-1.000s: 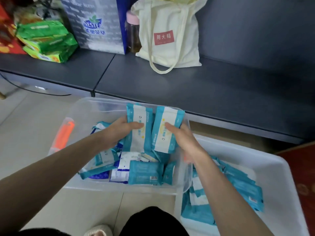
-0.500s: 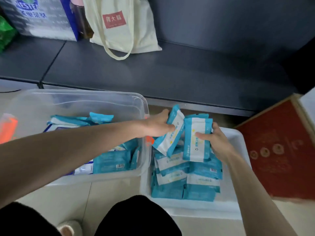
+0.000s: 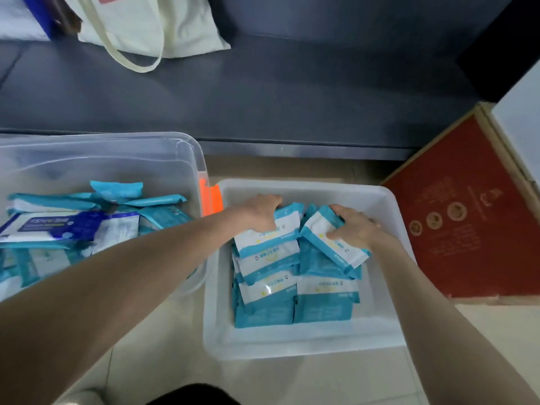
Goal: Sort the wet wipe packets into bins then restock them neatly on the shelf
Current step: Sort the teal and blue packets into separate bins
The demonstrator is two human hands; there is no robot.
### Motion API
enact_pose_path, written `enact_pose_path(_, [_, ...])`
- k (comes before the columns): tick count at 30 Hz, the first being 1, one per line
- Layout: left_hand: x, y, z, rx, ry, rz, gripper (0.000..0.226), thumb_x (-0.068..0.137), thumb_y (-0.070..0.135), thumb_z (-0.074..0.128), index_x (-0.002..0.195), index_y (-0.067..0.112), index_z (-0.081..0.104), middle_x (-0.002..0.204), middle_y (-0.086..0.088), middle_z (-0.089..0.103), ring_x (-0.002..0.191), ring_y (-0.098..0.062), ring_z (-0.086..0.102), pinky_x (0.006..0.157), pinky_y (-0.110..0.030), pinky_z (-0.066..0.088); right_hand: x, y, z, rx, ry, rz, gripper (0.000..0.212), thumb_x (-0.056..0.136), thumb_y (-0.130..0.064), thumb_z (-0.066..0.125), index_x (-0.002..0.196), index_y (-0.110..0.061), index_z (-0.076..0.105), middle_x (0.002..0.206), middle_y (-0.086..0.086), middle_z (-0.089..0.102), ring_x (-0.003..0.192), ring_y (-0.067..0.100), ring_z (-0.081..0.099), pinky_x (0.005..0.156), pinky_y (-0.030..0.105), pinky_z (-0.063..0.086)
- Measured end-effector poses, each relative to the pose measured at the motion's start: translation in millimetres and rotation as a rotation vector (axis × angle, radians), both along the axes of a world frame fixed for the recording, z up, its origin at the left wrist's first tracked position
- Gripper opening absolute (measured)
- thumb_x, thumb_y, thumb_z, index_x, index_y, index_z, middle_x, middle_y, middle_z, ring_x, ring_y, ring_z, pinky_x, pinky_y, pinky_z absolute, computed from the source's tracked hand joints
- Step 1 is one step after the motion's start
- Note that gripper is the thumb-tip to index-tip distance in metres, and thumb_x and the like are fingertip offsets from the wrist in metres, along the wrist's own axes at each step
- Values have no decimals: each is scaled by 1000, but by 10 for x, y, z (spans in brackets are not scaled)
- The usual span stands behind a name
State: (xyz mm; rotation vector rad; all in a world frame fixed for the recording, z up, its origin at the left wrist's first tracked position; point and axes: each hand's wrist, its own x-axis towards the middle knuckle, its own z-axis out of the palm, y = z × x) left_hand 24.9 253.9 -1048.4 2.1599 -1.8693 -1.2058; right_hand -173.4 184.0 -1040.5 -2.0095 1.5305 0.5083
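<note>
Both hands reach into the white bin [image 3: 306, 342] on the floor. The left hand [image 3: 260, 211] grips a teal-and-white packet [image 3: 270, 236] at its far edge, and its fingertips are hidden behind the pack. The right hand [image 3: 355, 228] holds a second packet [image 3: 327, 244], tilted, with the thumb on top. Both packets rest on the stacked packets [image 3: 292, 296]. The clear bin [image 3: 117, 162] alongside holds mixed packets [image 3: 117, 229], cut off at the left; their print is too blurred to read.

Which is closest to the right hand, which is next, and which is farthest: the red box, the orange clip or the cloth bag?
From the right hand:
1. red box, just to its right.
2. orange clip, left, on the clear bin.
3. cloth bag, far back left, on the shelf.
</note>
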Motion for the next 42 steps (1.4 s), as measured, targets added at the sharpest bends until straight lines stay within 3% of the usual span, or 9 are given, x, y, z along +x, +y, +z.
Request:
enact_pose_path(4, [16, -61, -169, -26, -99, -28, 36, 89, 4, 55, 124, 8, 49, 125, -12, 56, 111, -29, 55, 84, -33, 44, 175, 2, -86, -136, 38, 68, 61, 90, -22, 61, 143, -39, 36, 144, 3, 30, 138, 30, 18, 115, 53, 1])
enact_pose_path(7, [-1, -61, -209, -75, -188, -53, 47, 93, 4, 51, 138, 9, 40, 139, -12, 48, 125, -31, 47, 97, -37, 41, 230, -14, -152, -227, 77, 118, 58, 90, -22, 61, 141, -38, 38, 143, 3, 29, 137, 30, 17, 114, 56, -5])
enact_pose_path(10, [30, -31, -217, -58, -252, -108, 45, 95, 9, 51, 138, 9, 37, 131, -12, 53, 117, -30, 52, 92, -39, 44, 242, -2, -209, -245, 99, 173, 60, 91, -23, 59, 144, -35, 33, 149, 1, 29, 141, 27, 16, 113, 58, -7])
enact_pose_path(14, [51, 50, -201, 8, -205, -160, 54, 93, 18, 56, 141, 8, 33, 137, -14, 46, 121, -29, 48, 100, -40, 41, 271, 49, -158, -145, 69, 186, 69, 90, -24, 62, 148, -32, 26, 156, -1, 24, 144, 27, 16, 116, 51, 8])
enact_pose_path(19, [259, 73, 280, -193, -149, -112, 47, 97, 20, 50, 141, 10, 36, 144, -13, 38, 131, -30, 38, 107, -37, 33, 522, 52, 84, -65, -111, 119, 51, 88, -17, 63, 136, -14, 48, 145, 11, 41, 129, 29, 41, 105, 35, 35])
enact_pose_path(27, [1164, 661, 930, -307, -151, -25, 30, 93, 22, 54, 122, 12, 56, 119, -5, 60, 107, -23, 57, 91, -32, 44, 1382, 299, 626, -127, -285, 239, 45, 92, -23, 60, 135, -15, 49, 138, 10, 50, 122, 28, 52, 105, 37, 39])
enact_pose_path(34, [1996, 1450, 788, -220, -203, 281, 24, 91, 20, 57, 113, 11, 59, 110, -4, 63, 104, -25, 59, 91, -30, 43, 2304, 741, 766, -159, -437, 407, 36, 89, -24, 61, 124, -17, 57, 112, 6, 61, 98, 22, 57, 93, 38, 47])
enact_pose_path(37, [2200, 1741, 566, -143, -198, 391, 30, 89, 21, 58, 118, 12, 58, 114, -6, 64, 106, -27, 58, 93, -35, 45, 2594, 1005, 633, -97, -447, 443, 37, 91, -22, 60, 127, -13, 56, 124, 10, 59, 114, 27, 56, 98, 42, 44])
enact_pose_path(42, [2329, 2007, 201, -51, -247, 498, 39, 91, 22, 55, 128, 10, 51, 130, -12, 52, 117, -29, 49, 97, -37, 41, 2819, 1293, 223, 6, -375, 461, 34, 92, -14, 57, 125, -4, 55, 125, 16, 58, 114, 31, 54, 97, 35, 42])
